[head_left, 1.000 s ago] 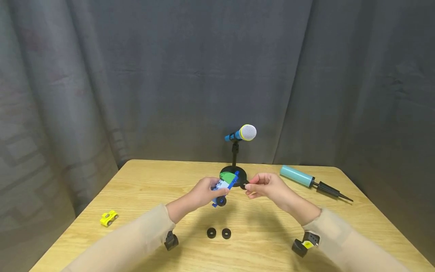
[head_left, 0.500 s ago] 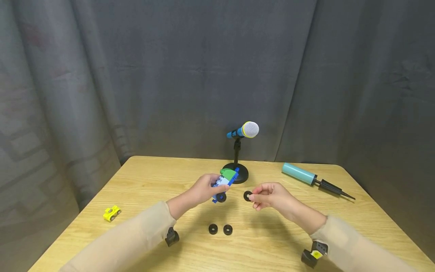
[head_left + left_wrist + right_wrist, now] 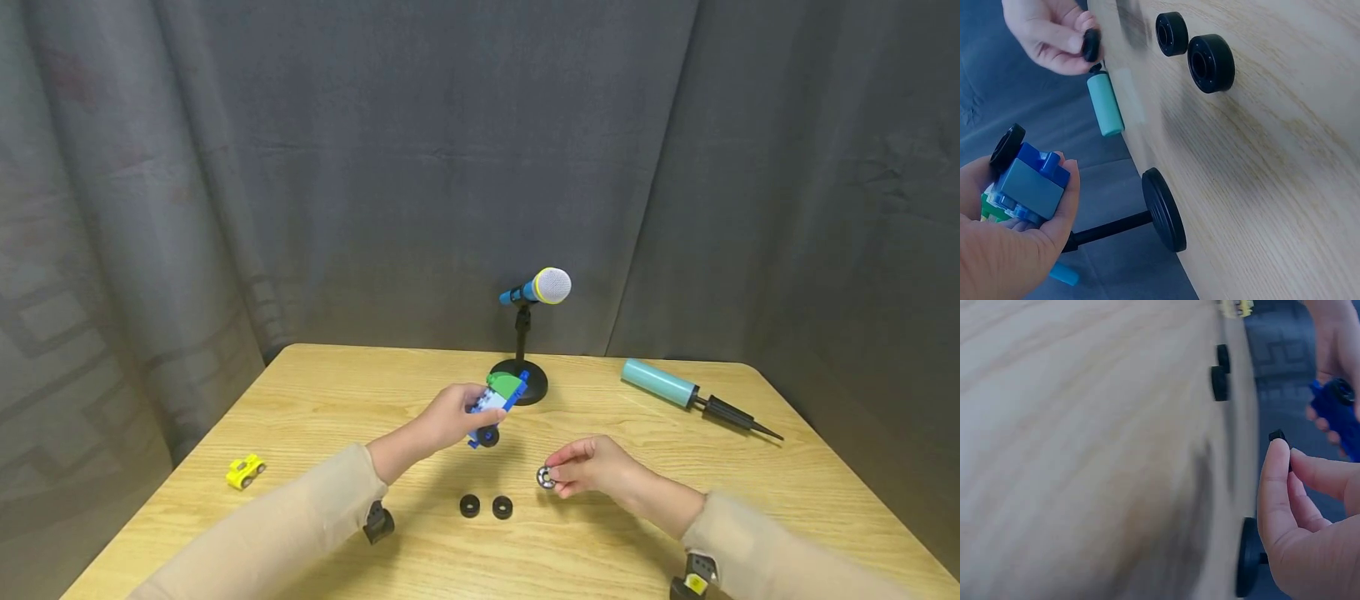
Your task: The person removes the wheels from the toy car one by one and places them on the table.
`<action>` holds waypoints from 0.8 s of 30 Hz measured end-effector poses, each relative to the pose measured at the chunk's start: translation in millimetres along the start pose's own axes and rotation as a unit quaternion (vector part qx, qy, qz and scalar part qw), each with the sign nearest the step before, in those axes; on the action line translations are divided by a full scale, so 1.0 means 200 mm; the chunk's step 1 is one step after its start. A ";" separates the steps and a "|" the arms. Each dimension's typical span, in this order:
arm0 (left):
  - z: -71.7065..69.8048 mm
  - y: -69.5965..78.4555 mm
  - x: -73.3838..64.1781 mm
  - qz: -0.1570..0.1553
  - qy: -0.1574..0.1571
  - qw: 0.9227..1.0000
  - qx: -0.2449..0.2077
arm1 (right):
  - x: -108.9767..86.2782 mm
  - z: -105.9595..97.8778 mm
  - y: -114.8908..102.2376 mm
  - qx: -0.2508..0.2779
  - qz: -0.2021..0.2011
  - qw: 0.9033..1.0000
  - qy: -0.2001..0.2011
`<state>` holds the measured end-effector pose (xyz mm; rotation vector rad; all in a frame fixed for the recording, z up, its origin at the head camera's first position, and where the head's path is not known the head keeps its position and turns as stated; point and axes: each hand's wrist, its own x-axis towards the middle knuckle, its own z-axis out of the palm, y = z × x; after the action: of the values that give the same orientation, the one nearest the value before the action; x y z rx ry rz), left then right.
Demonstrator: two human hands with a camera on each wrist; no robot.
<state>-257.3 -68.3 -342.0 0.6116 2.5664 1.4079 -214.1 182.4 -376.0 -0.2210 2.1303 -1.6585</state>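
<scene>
My left hand [image 3: 448,419] grips a toy car [image 3: 491,403] of blue, light blue and green blocks above the table. One black wheel [image 3: 487,436] shows on the car's near side; the palm and fingers hide part of the body. Lower and to the right, my right hand [image 3: 592,468] pinches a loose black wheel [image 3: 546,477] between thumb and fingertips, its pale-marked face showing in the head view. Two more black wheels, a left one [image 3: 469,506] and a right one [image 3: 502,507], lie side by side on the table, left of the pinched wheel.
A blue toy microphone [image 3: 551,286] on a black stand [image 3: 517,382] stands at the back, behind the car. At the back right lies a teal hand pump [image 3: 660,383] with a black nozzle. A small yellow toy car [image 3: 245,471] sits on the wooden table's [image 3: 337,392] left side.
My right hand has drawn away from the car, down toward the near side of the table, carrying the wheel, whose face has turned into view. The left hand holds the car almost still.
</scene>
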 end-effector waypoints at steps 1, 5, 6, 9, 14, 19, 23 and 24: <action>0.00 0.00 0.00 -0.004 0.000 1.000 -0.001 | 0.00 0.01 0.01 0.000 0.004 1.000 -0.002; 0.00 0.00 0.00 -0.004 0.000 1.000 0.004 | 0.00 0.03 0.06 -0.003 0.012 1.000 -0.010; 0.00 0.00 0.01 -0.004 0.000 1.000 0.005 | 0.00 0.03 0.07 -0.006 0.014 1.000 -0.010; 0.00 0.00 0.01 -0.004 -0.003 1.000 0.007 | 0.01 0.05 0.09 -0.016 0.020 1.000 -0.005; 0.01 0.02 0.02 -0.001 -0.010 1.000 0.004 | 0.00 0.08 0.10 -0.038 0.028 0.999 0.010; 0.00 0.03 0.03 -0.004 -0.006 1.000 0.004 | 0.00 0.09 0.10 -0.056 0.020 0.998 0.010; 0.01 0.02 0.03 -0.006 -0.005 1.000 0.003 | 0.01 0.09 0.11 -0.065 0.015 0.998 0.005; 0.01 0.02 0.03 -0.006 -0.004 1.000 0.004 | 0.01 0.09 0.11 -0.066 0.015 0.998 0.004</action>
<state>-260.3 -62.8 -339.3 0.6012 2.5655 1.3900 -204.5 172.0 -401.2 -0.2225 2.2407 -1.5059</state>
